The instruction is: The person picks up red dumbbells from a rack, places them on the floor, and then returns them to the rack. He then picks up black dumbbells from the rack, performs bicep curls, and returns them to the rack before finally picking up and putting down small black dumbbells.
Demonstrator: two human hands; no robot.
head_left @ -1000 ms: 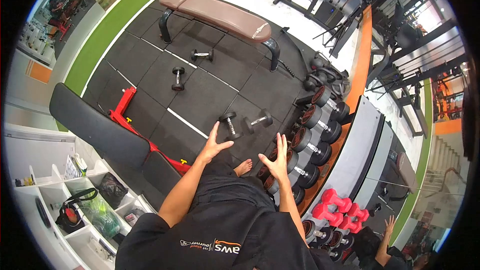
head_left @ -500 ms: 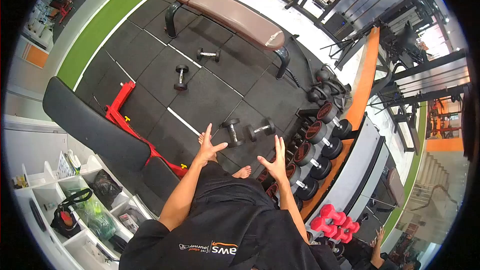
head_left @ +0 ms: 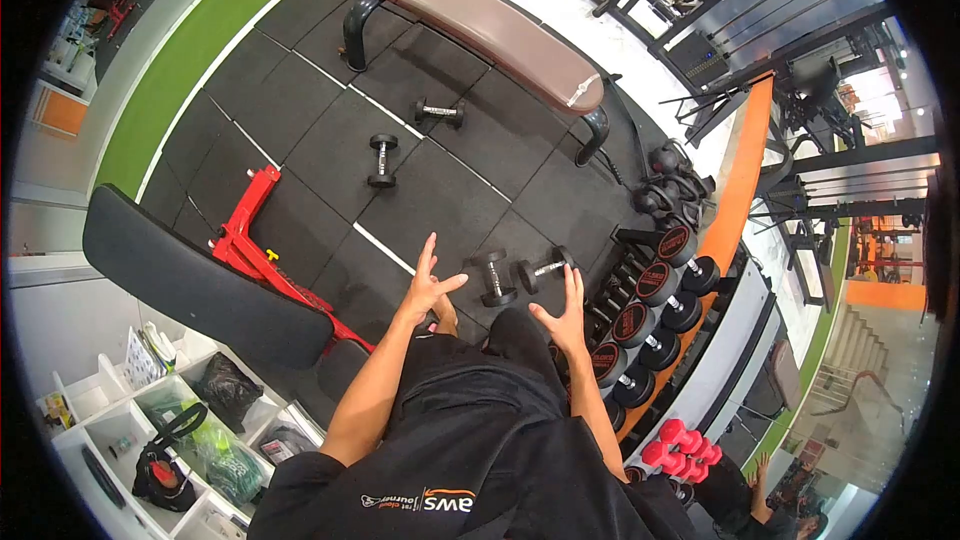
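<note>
My left hand [head_left: 425, 290] is raised in front of my body, fingers spread, holding nothing. To its right, my right hand [head_left: 562, 312] is also raised and empty, its fingers apart. Two black dumbbells lie on the dark floor beyond my hands: one [head_left: 494, 277] between them, the other [head_left: 545, 268] close to my right fingertips in the view. Neither is gripped. Farther off, a third dumbbell [head_left: 382, 161] and a fourth [head_left: 439, 113] rest on the mats.
A brown bench [head_left: 490, 25] stands at the far side. The black bench [head_left: 200, 270] with a red frame is at left, above white shelving [head_left: 95, 395]. Dumbbells [head_left: 632, 324] line a rack at right, near red dumbbells [head_left: 680, 448].
The camera view has shifted, so the floor dumbbells and brown bench appear farther right. My hands stay raised and spread. My right knee has come up into view.
</note>
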